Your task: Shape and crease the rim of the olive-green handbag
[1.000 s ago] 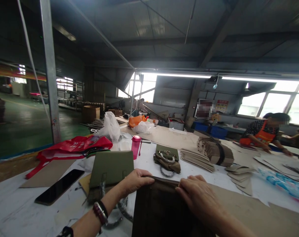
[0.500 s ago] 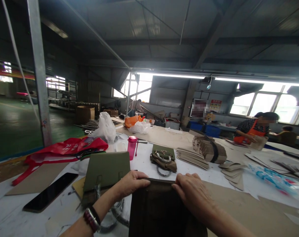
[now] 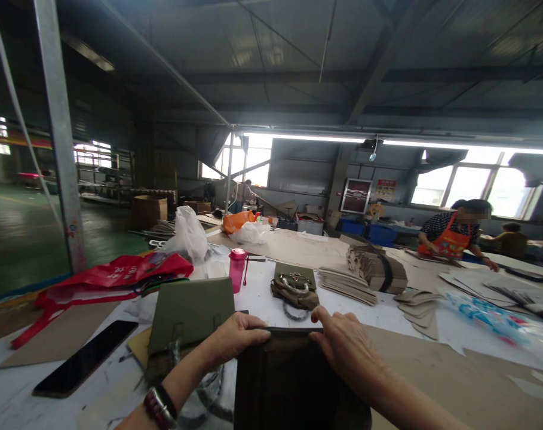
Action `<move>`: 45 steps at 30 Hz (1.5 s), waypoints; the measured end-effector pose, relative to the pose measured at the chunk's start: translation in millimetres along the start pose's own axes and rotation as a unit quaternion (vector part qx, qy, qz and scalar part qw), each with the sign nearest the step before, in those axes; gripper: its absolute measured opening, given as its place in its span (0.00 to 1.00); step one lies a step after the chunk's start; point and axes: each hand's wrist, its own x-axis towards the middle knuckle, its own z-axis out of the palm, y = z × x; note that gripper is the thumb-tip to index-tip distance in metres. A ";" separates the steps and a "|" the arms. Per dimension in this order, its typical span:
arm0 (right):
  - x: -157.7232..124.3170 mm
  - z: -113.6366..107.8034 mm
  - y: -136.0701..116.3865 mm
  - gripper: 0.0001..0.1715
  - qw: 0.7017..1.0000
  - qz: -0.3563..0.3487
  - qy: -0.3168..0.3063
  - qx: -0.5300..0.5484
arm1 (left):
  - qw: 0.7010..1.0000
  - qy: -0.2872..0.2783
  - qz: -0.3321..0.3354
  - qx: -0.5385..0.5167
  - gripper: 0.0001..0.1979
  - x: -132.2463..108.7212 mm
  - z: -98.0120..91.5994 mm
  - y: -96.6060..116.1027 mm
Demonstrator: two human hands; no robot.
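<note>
Both my hands hold the top edge of a dark brown leather bag or flap (image 3: pixel 289 382) upright on the white table (image 3: pixel 257 292), its lower part running out of view. My left hand (image 3: pixel 238 339) grips its left corner, and my right hand (image 3: pixel 343 349) pinches the right side. To the left lies an olive green leather bag (image 3: pixel 190 313) with a metal clasp, close to my left forearm. Beyond the brown piece sits a small olive and tan handbag (image 3: pixel 293 292) with a silver metal handle. A metal chain (image 3: pixel 208 388) lies partly hidden below my left wrist.
A black smartphone (image 3: pixel 85 358), a red carrier bag (image 3: pixel 114 278) and a pink bottle (image 3: pixel 236 270) stand left. Strapped cardboard templates (image 3: pixel 376 269) and loose card sheets lie right. A co-worker in an orange apron (image 3: pixel 448 236) works at the far table.
The whole view has swung slightly, with the table contents shifting left. My right index finger has lifted a little at the brown piece's top edge. The co-worker's hands have moved apart on the table.
</note>
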 end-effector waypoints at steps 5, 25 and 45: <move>1.8 -2.4 -0.3 0.13 1.000 0.007 -0.021 0.003 | 1.000 -0.009 -0.001 -0.010 0.15 -0.7 0.6 1.0; 12.9 -1.0 6.3 0.11 0.998 -0.015 -0.049 0.036 | 0.996 -0.054 -0.011 -0.072 0.17 -9.1 -4.9 2.4; 23.0 2.6 5.7 0.11 0.997 -0.009 -0.050 0.060 | 0.993 -0.026 -0.008 -0.115 0.20 -11.9 -11.3 -3.5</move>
